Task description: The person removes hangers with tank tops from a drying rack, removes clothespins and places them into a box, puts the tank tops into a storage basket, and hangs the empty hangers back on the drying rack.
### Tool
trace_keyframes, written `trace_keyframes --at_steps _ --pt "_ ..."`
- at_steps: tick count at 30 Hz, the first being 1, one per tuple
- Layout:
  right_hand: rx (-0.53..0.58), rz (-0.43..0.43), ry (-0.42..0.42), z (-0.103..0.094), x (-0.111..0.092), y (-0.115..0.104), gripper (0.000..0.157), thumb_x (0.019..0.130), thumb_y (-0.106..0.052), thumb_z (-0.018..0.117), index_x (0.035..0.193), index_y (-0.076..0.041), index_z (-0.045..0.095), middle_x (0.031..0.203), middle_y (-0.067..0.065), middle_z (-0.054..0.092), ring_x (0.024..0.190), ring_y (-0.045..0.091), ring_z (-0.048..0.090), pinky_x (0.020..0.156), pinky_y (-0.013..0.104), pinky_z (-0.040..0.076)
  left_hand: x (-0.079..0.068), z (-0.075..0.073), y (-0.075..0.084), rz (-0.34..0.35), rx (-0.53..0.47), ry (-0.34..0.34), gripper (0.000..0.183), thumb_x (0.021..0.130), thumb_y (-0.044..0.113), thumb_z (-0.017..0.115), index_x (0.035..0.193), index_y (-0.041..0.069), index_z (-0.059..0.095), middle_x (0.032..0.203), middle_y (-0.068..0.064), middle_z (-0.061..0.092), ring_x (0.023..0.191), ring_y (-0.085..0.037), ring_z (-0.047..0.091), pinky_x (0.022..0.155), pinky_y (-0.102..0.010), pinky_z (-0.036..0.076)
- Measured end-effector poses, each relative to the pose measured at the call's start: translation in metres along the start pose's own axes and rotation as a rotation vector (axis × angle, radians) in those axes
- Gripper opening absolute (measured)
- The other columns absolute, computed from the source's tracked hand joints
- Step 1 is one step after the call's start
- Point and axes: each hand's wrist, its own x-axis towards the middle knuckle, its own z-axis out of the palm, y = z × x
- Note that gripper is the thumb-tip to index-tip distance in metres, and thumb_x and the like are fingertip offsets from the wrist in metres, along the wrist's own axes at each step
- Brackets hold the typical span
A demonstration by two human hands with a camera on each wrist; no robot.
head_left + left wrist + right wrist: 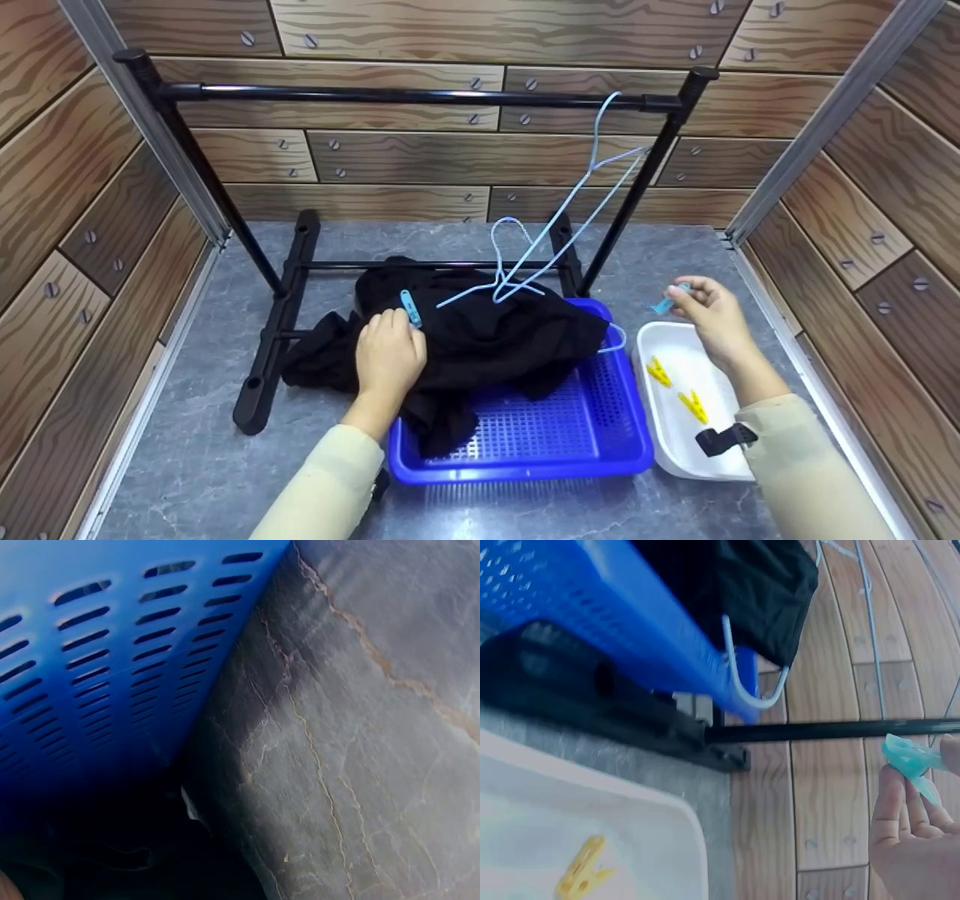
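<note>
A black garment (487,337) lies bunched over a blue plastic basket (517,474), with a light blue wire hanger (480,288) at it; a wire end pokes out at its right side. My left hand (388,352) grips the garment at the left with curled fingers, its fingertips hidden. Right beside those fingers, a blue clothespin (410,307) stands against the cloth; whether it clamps the cloth is not clear. Between thumb and fingers, my right hand (712,319) pinches another light blue clothespin (911,759) above the white tray (667,457).
Two yellow clothespins (694,407) lie in the tray. Behind the basket stands a black clothes rack (420,95), a second blue wire hanger (574,199) hooked on its bar near the right post. Wood-patterned walls (405,157) enclose the grey floor (187,450) on three sides.
</note>
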Motion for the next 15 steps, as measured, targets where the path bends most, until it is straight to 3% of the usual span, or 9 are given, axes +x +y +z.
trace_keyframes --at_steps 11,15 --pt "-0.178 0.095 -0.076 -0.027 -0.001 0.029 0.052 0.101 -0.025 0.06 0.129 0.017 0.044 0.093 -0.012 0.066 0.082 0.004 0.065 0.082 0.021 0.054 0.0 -0.001 0.001 -0.002 -0.019 -0.018 0.015 0.084 0.012 0.052 0.076 0.001 0.054 0.07 -0.014 0.05 0.068 -0.038 0.052 0.064 -0.047 0.044" --pt "-0.249 0.133 -0.102 -0.033 -0.002 0.036 0.054 0.102 -0.026 0.059 0.131 0.017 0.043 0.097 -0.004 0.066 0.082 0.003 0.064 0.082 0.02 0.054 -0.001 0.001 -0.001 -0.001 -0.02 -0.012 0.014 0.084 0.012 0.052 0.076 0.001 0.054 0.069 -0.014 0.05 0.067 -0.038 0.051 0.064 -0.047 0.045"
